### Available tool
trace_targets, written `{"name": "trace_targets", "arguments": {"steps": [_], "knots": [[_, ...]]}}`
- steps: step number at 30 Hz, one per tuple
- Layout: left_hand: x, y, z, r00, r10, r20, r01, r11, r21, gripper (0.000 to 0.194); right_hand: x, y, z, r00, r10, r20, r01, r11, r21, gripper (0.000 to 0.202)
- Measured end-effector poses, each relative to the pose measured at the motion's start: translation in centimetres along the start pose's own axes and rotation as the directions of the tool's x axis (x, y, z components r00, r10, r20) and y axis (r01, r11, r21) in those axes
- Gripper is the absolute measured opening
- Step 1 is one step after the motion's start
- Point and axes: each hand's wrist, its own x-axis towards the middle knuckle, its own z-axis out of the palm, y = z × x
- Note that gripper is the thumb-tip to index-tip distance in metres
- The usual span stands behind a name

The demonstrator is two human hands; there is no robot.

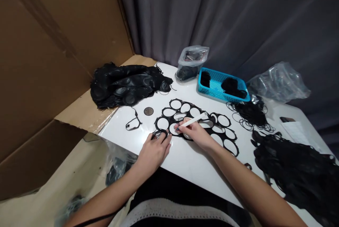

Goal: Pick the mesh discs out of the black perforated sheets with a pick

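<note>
A black sheet with large round holes (187, 136) lies flat on the white table. My left hand (156, 149) rests at its near left edge, fingers bent, with several thin black rings (159, 132) bunched at the fingers. Between the thumb and fingers of my right hand (197, 133) is a slim white pen-shaped tool (194, 119), slanted over the sheet. Its tip points down toward a hole close to my left fingertips; whether it touches anything is too small to tell.
A heap of black sheets (129, 84) sits at the back left near a cardboard wall (53, 43). Behind are a plastic bag (192, 63) and a blue basket (222, 94). Loose black rings (250, 114) and a black pile (296, 170) lie right. A dark disc (148, 111) lies left.
</note>
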Motion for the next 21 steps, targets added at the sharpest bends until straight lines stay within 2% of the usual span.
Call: {"name": "trace_targets", "arguments": {"steps": [3, 5, 15, 18, 21], "knots": [[-0.2, 0.1, 0.1, 1.0, -0.008, -0.001, 0.008, 1.0, -0.011, 0.029, -0.9, 0.6, 0.8, 0.996, -0.088, 0.001, 0.086, 0.97, -0.227, 0.022], [-0.2, 0.1, 0.2, 1.0, -0.007, -0.011, 0.007, 1.0, -0.02, 0.03, -1.3, 0.9, 1.2, 0.992, -0.127, -0.01, 0.117, 0.942, -0.314, 0.02], [-0.1, 0.2, 0.5, 1.0, 0.006, -0.026, -0.006, 1.0, 0.008, 0.029, -1.4, 0.9, 1.8, 0.964, -0.265, 0.004, 0.233, 0.837, -0.494, 0.022], [0.0, 0.1, 0.6, 1.0, 0.014, -0.023, -0.014, 1.0, -0.001, 0.029, -2.1, 1.2, 2.6, 0.93, -0.362, 0.063, 0.32, 0.714, -0.622, 0.016], [0.1, 0.0, 0.7, 1.0, 0.014, -0.01, -0.014, 1.0, -0.022, 0.024, -2.4, 1.3, 2.6, 0.874, -0.422, 0.241, 0.441, 0.482, -0.757, 0.013]]}}
